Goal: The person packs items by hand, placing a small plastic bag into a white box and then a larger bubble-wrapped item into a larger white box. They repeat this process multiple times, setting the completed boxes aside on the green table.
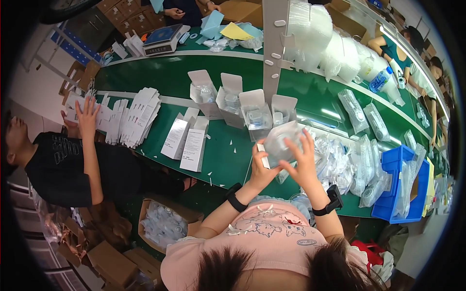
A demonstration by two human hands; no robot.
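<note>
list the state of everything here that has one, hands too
Left hand, gripping white item
Right hand, fingers spread beside white item
White item, between both hands, blurred; open or closed unclear
Four white boxes, standing, flaps up, bagged things inside
White cartons at left, flattened, piled
Two long clear packs, lying side by side
Blue bin, open, clear packs inside
Cardboard box on floor, open, filled with bagged things

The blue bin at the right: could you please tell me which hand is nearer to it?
Right. The right hand is left of the blue bin, across the clear packets; the left hand is farther left.
</note>
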